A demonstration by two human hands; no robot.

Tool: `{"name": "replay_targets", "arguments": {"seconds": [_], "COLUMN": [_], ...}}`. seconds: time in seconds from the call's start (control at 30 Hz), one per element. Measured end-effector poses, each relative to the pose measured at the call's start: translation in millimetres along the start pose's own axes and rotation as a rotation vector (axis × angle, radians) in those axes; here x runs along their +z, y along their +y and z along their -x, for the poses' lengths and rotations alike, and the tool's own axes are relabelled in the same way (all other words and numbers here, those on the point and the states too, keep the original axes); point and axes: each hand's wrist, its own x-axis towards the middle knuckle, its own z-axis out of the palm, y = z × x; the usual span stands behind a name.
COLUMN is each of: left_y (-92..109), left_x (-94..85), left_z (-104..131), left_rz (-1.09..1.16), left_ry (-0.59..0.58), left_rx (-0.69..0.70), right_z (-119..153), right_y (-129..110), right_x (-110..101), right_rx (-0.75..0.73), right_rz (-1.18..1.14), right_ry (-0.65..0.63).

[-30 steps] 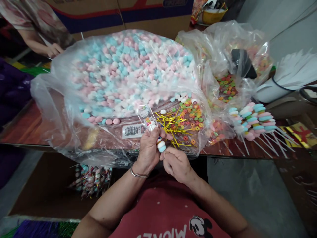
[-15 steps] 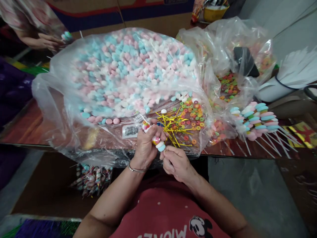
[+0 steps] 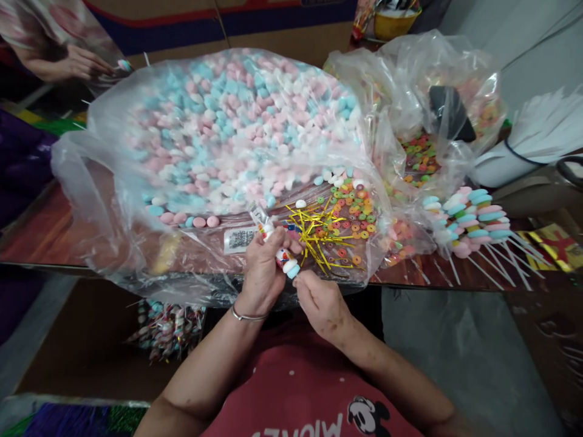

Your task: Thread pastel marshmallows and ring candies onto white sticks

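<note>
My left hand is wrapped around a marshmallow skewer in a clear printed wrapper. White and light-blue marshmallows show at its lower end, and the wrapper's top pokes out above my fingers. My right hand pinches right at that lower end; the stick there is mostly hidden by the fingers. Just beyond, gold twist ties lie in a loose pile beside ring-shaped gummies. Behind them a big clear bag holds pink, blue and white marshmallows.
Unwrapped marshmallow skewers lie at the right, sticks over the table edge. White sticks or strips fill a container behind them. Below left, a cardboard box contains wrapped skewers. Another person's hand holds marshmallows at upper left.
The wrapped skewer has shifted slightly left and tilted in my left hand. My right hand stays pinched at its lower end. The other person's hand has moved a little.
</note>
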Motion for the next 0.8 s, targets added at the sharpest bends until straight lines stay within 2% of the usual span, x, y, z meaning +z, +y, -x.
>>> {"name": "replay_targets", "arguments": {"seconds": [0.17, 0.23, 0.3, 0.4, 0.47, 0.57, 0.67, 0.73, 0.8], "left_y": [-12, -13, -9, 4, 13, 18, 12, 4, -4], "left_x": [3.6, 2.1, 0.5, 0.5, 2.2, 5.6, 8.5, 10.1, 11.5], "left_z": [18, 21, 18, 4, -6, -14, -12, -8, -3], "left_rz": [0.049, 0.036, 0.033, 0.073, 0.089, 0.062, 0.058, 0.069, 0.066], "left_ry": [-0.069, -0.081, -0.091, -0.044, -0.002, 0.053, 0.056, 0.009, -0.042], "left_rx": [-0.018, -0.070, -0.104, -0.036, 0.006, 0.033, 0.046, 0.045, 0.047], "right_z": [-13, -16, -17, -12, -5, 6, 11, 10, 8], "right_y": [1, 1, 0, 3, 5, 9, 13, 14, 14], "right_x": [7, 5, 0, -9, -13, -16, -14, -10, -5], "right_rx": [0.232, 0.257, 0.263, 0.275, 0.255, 0.079, -0.119, -0.170, -0.146], "right_rz": [-0.727, -0.856, -0.885, -0.796, -0.617, -0.182, 0.171, 0.239, 0.161], "right_ry": [-0.091, -0.131, -0.201, -0.279, -0.266, -0.062, 0.160, 0.214, 0.213]}}
